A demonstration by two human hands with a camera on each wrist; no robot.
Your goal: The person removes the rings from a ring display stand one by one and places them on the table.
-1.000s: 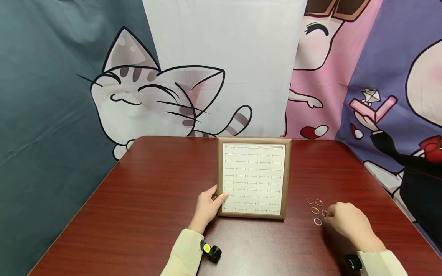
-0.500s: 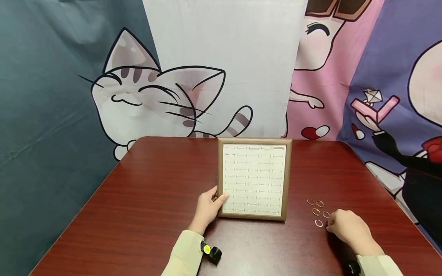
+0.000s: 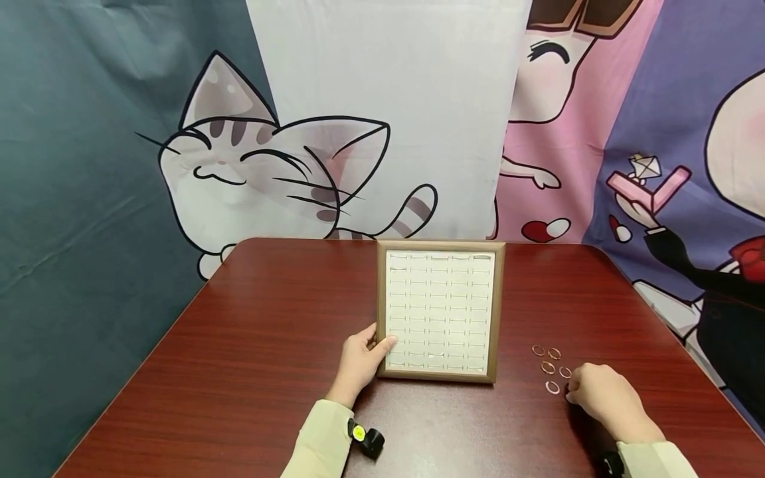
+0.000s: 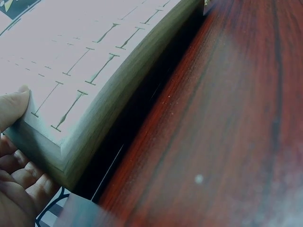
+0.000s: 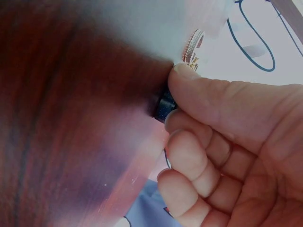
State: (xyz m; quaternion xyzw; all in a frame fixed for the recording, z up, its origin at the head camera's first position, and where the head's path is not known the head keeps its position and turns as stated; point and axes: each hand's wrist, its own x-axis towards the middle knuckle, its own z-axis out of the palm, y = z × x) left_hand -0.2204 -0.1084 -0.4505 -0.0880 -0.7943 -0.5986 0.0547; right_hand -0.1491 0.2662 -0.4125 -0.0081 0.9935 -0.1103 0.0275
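Note:
My left hand [image 3: 356, 362] grips the lower left edge of a wood-framed white ring display tray [image 3: 439, 311], its thumb over the front. The tray leans back and has rows of narrow slots, a few with something thin in them. In the left wrist view, the fingers curl behind the tray's corner. On the right, my right hand [image 3: 606, 401] pinches a dark, speckled ring [image 5: 164, 105] between thumb and index finger, low at the tabletop. Beside it lie gold rings [image 3: 548, 368] and silver ones, including a pale ring [image 3: 552, 388] and a thin ring [image 3: 564, 373] close to the fingertips.
The dark red wooden table [image 3: 239, 372] reaches to a cartoon-printed backdrop [image 3: 251, 166]. A small black camera [image 3: 374, 443] is strapped to the left wrist. In the right wrist view, a studded silver ring [image 5: 191, 47] shows just past the thumb.
My right hand has shifted slightly right and lower, off the thin silver ring it was overlapping, and now sits beside it. The left hand and the tray have stayed in place.

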